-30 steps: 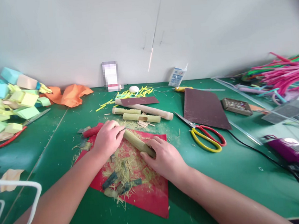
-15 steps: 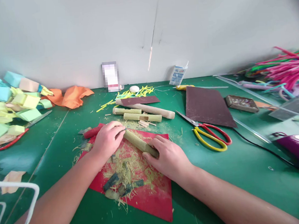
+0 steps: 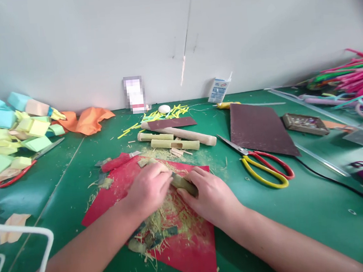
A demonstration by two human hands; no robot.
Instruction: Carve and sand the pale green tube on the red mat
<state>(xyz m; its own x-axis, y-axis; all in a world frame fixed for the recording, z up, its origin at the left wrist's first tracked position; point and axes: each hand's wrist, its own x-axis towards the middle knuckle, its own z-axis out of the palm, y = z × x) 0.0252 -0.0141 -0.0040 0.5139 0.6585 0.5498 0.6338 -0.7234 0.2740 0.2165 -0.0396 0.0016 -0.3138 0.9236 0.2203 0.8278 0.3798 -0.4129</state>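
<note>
My right hand is closed around the near end of a green bamboo stick and presses it onto a red sheet. My left hand lies fisted over the stick's far part, right against the right hand; what its fingers grip is hidden. Pale green shavings and dark peel scraps cover the sheet in front of both hands. A red-handled cutter rests at the sheet's far corner, untouched.
Behind the sheet lie two short bamboo pieces, a wooden dowel and brown sandpaper. Yellow-red scissors and a black cable are to the right, coloured foam blocks to the left, and a white wire frame near left.
My left hand slid along the stick from its far end towards me, up against the right hand. The cutter it had covered now lies bare. The view shifted slightly.
</note>
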